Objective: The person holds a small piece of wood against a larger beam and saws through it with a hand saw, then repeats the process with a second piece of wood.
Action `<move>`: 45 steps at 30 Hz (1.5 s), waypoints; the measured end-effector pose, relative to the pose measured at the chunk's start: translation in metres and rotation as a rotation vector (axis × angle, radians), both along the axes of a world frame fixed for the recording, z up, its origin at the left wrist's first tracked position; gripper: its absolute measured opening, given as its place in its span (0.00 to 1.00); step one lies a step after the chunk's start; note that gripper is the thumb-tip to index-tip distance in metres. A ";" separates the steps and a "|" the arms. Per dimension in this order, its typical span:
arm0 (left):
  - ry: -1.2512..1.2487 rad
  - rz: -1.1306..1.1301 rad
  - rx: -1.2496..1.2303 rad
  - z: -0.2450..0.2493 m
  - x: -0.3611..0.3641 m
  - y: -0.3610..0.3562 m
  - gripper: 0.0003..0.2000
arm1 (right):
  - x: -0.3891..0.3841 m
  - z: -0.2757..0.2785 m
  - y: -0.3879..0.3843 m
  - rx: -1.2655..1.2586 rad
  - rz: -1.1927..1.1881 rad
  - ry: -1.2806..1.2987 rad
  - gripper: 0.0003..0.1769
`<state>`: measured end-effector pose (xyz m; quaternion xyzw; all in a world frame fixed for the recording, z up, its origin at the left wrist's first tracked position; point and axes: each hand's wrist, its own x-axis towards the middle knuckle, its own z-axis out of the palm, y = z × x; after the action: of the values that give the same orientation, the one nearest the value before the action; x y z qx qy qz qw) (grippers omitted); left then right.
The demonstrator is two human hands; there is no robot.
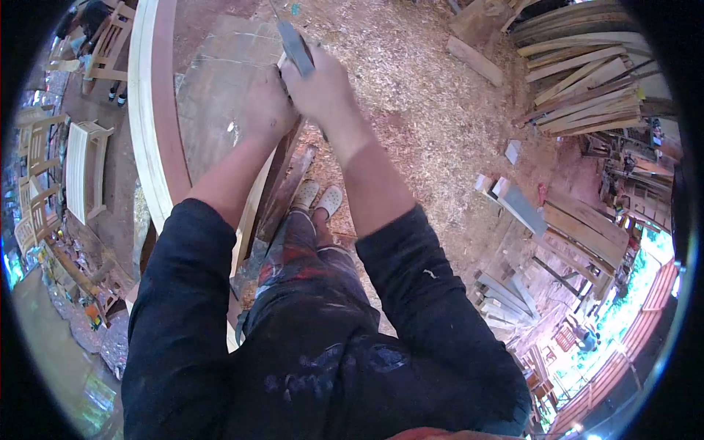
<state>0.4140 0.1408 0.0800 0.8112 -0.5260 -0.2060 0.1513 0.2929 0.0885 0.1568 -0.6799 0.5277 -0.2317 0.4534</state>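
My right hand [320,86] is closed around a grey, flat-sided tool [295,48], which sticks up past the fingers with a thin rod or blade beyond it. Close against it on the left, my left hand [265,106] is curled at the edge of a broad brown board [213,84]; what its fingers grip is hidden. Dark lengths of wood [287,187] run from below the hands toward my legs. A long curved pale and reddish plank [158,110] lies left of the board.
Wood shavings [411,95] cover the ground. Stacked planks [587,81] stand at upper right, with more boards [579,227] below. Wooden chair frames [33,176] and a slatted bench [86,172] are at left. Part of a person [89,26] shows at upper left.
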 end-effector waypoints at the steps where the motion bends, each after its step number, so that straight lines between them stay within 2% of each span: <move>1: 0.021 -0.018 -0.027 0.003 0.002 0.000 0.24 | 0.010 0.018 -0.013 0.117 0.034 0.112 0.22; 4: -0.051 0.054 -0.015 0.017 -0.006 0.001 0.24 | -0.036 0.019 0.044 0.079 0.009 -0.010 0.33; 5: -0.051 0.052 -0.001 0.020 -0.003 -0.003 0.24 | -0.062 0.033 0.077 0.198 -0.014 -0.035 0.35; 7: -0.040 0.036 0.064 0.015 -0.001 0.001 0.23 | -0.123 0.057 0.162 0.219 -0.064 -0.014 0.31; 9: -0.058 0.035 0.051 0.007 -0.002 0.001 0.23 | -0.180 0.083 0.229 0.260 -0.059 0.032 0.33; 11: -0.076 0.021 0.059 0.008 -0.003 0.001 0.22 | -0.205 0.120 0.264 0.319 -0.070 0.127 0.33; 14: -0.079 0.007 0.058 0.014 0.000 -0.004 0.22 | -0.189 0.096 0.246 0.158 -0.052 0.065 0.33; 16: -0.041 0.011 0.033 -0.003 0.002 -0.003 0.23 | -0.136 0.046 0.172 0.270 -0.068 -0.007 0.33; 17: -0.033 0.011 0.047 -0.001 -0.001 -0.005 0.23 | -0.101 0.013 0.133 0.196 -0.109 -0.066 0.29; 18: -0.027 0.016 0.064 0.004 -0.004 -0.004 0.23 | -0.067 0.008 0.092 0.114 -0.093 -0.147 0.25; 19: -0.033 0.023 0.078 0.009 -0.003 -0.004 0.23 | -0.040 -0.020 0.057 -0.043 -0.063 -0.164 0.25; 21: -0.044 -0.021 -0.018 -0.012 0.004 -0.001 0.24 | -0.013 0.005 0.016 0.060 -0.014 -0.057 0.30; 23: -0.043 -0.017 0.003 -0.008 0.000 0.009 0.24 | -0.013 0.023 0.015 0.129 0.012 0.026 0.31; 26: -0.039 0.031 0.102 0.026 -0.003 -0.004 0.25 | -0.079 0.019 0.110 0.049 -0.067 -0.036 0.35; 28: -0.029 0.029 0.114 0.027 -0.006 0.000 0.25 | -0.140 0.069 0.182 0.276 -0.036 0.023 0.36; 29: -0.016 0.037 0.132 0.028 -0.007 -0.001 0.25 | -0.173 0.066 0.225 0.200 -0.033 0.042 0.35; 31: 0.002 0.050 0.174 0.029 -0.007 -0.003 0.24 | -0.202 0.111 0.267 0.312 -0.046 0.115 0.34; 34: 0.007 0.000 0.086 0.013 -0.001 -0.003 0.24 | -0.190 0.117 0.255 0.298 -0.081 0.091 0.33; 36: -0.002 -0.012 0.067 0.016 0.002 -0.006 0.23 | -0.152 0.056 0.198 0.167 -0.053 0.016 0.32; 38: 0.005 -0.013 0.069 0.015 -0.005 -0.006 0.23 | -0.089 0.013 0.113 0.172 -0.077 -0.079 0.29; 39: -0.001 -0.001 0.072 0.018 -0.006 -0.007 0.23 | -0.061 -0.006 0.080 0.015 -0.058 -0.198 0.28; 40: -0.008 0.016 0.079 0.021 -0.006 -0.002 0.23 | -0.041 -0.021 0.054 -0.032 -0.052 -0.155 0.28; 42: 0.038 0.009 0.060 0.009 0.000 -0.001 0.24 | -0.021 0.017 0.026 0.116 -0.017 0.005 0.29; 45: -0.026 -0.007 0.107 0.022 -0.004 0.000 0.25 | -0.043 0.028 0.065 0.059 -0.052 -0.047 0.30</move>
<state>0.4095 0.1412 0.1020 0.8189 -0.5191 -0.2237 0.0998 0.2498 0.1531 0.1845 -0.6468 0.5410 -0.2438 0.4792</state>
